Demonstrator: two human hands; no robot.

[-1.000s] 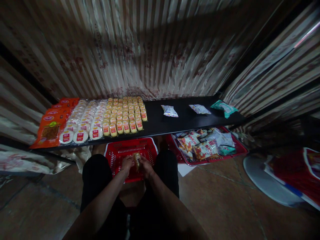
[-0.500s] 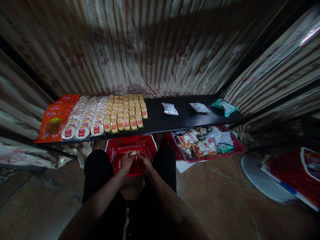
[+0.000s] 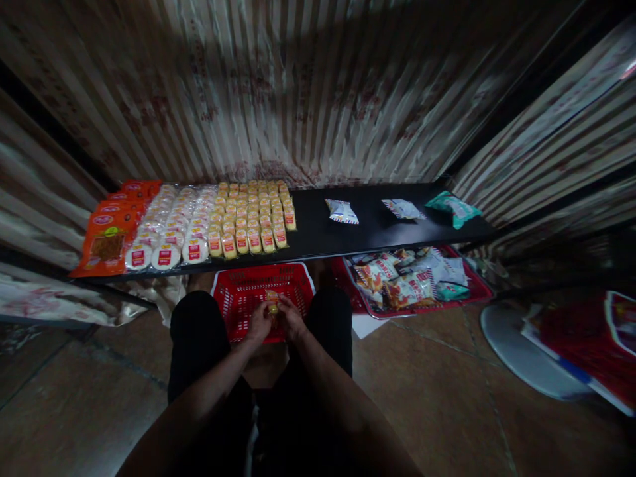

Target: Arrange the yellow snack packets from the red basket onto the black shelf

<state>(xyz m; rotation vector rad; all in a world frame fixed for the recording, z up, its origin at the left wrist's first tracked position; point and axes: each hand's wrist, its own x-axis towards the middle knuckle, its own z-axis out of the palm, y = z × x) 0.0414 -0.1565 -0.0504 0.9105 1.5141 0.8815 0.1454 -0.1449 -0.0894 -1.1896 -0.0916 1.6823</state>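
Note:
Over a red basket between my knees, my left hand and my right hand come together on a small yellow wrapped cake. The fingers of both hands are closed around its sides, and part of its wrapper is hidden by them. On the black shelf ahead stand rows of similar yellow wrapped cakes. To their left lie rows of round white wrapped cakes, with orange packets at the shelf's left end.
Farther right on the shelf lie a white packet, a second white packet and a green packet. Beneath them, a red basket holds several snack bags. A grey stool stands at right. Striped curtains enclose the shelf.
My right hand has moved in to meet the left at the cake. The cake has turned more upright and shifted slightly right. The view has shifted a little.

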